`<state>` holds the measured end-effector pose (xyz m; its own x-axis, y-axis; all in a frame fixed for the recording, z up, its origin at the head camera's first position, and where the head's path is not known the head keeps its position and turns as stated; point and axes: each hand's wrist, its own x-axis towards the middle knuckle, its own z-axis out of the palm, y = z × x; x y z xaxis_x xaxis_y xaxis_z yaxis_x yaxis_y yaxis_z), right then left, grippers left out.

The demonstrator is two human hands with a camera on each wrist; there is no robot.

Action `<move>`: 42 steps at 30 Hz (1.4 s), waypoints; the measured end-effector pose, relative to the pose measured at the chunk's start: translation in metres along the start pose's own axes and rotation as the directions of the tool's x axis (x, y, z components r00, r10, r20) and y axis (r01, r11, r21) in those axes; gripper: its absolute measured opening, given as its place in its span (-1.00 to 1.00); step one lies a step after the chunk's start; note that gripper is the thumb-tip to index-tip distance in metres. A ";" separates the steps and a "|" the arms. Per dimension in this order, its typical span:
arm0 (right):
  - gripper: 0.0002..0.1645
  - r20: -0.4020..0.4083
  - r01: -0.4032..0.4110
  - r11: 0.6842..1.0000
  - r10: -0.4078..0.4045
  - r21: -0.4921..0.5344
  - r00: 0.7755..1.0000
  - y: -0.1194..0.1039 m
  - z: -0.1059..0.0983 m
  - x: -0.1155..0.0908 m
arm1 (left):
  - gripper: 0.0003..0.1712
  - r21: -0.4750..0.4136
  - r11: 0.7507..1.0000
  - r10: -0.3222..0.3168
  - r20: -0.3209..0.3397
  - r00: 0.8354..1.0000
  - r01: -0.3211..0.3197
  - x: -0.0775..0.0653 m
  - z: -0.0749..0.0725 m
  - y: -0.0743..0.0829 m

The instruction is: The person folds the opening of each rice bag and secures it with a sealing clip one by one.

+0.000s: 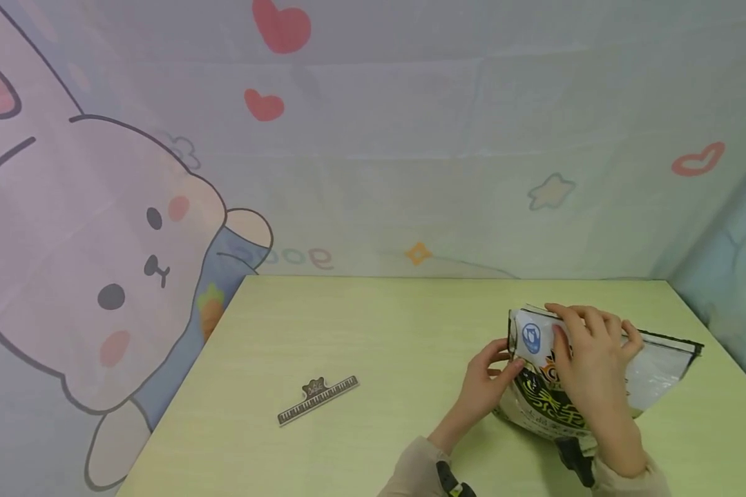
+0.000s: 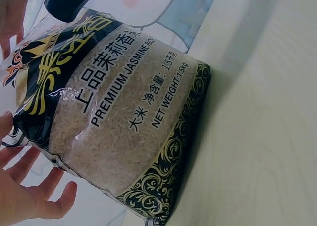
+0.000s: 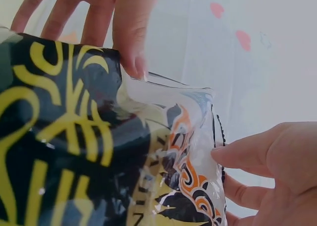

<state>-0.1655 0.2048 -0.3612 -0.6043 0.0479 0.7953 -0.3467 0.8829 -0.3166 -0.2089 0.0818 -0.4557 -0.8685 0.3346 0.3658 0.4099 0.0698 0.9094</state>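
A plastic bag of jasmine rice (image 1: 543,407) stands on the table, its loose top drooping toward the right. My left hand (image 1: 480,383) pinches the bag's left side edge just below the top, thumb in front and fingers behind. With thumb and fingers over the top edge, my right hand (image 1: 597,366) grips the white upper part. In the left wrist view the rice (image 2: 114,141) shows through the clear front, and my left hand (image 2: 29,196) is at the side seam. The right wrist view shows my right hand (image 3: 292,161) at the crumpled top edge.
On the left half of the table (image 1: 398,331) lies a clip (image 1: 319,400) with a piano-key pattern, apart from both hands. Behind the table hangs a printed cloth (image 1: 410,138) with a cartoon bunny and hearts. Dark straps sit on both wrists.
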 end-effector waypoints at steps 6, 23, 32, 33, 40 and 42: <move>-0.74 0.014 -0.011 1.000 0.011 0.003 1.000 -0.002 -0.001 0.004 | -0.67 -0.062 0.998 -0.020 -0.039 0.999 0.018 0.004 0.000 -0.002; -0.59 0.283 0.023 0.999 -0.010 -0.042 0.959 -0.002 -0.022 0.012 | -0.71 -0.152 0.986 -0.083 -0.077 0.994 0.071 0.000 -0.007 0.019; -0.42 0.442 0.125 0.985 -0.059 -0.122 0.895 0.000 -0.034 0.020 | -0.71 -0.158 0.984 -0.096 -0.080 0.992 0.083 -0.001 -0.012 0.034; -0.40 0.455 0.143 0.980 -0.067 -0.135 0.888 0.001 -0.036 0.020 | -0.72 -0.164 0.983 -0.097 -0.083 0.992 0.082 -0.001 -0.011 0.033; -0.28 0.552 0.310 0.926 -0.146 -0.217 0.821 0.009 -0.043 0.025 | -0.72 -0.179 0.980 -0.109 -0.097 0.989 0.091 -0.002 -0.008 0.031; -0.28 0.555 0.345 0.913 -0.175 -0.219 0.813 0.011 -0.044 0.026 | -0.72 -0.177 0.980 -0.114 -0.099 0.988 0.096 -0.002 -0.008 0.031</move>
<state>-0.1537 0.2362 -0.3211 -0.8291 -0.3744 0.4153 -0.3682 0.9245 0.0984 -0.1965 0.0758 -0.4265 -0.9330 0.2293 0.2773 0.2693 -0.0659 0.9608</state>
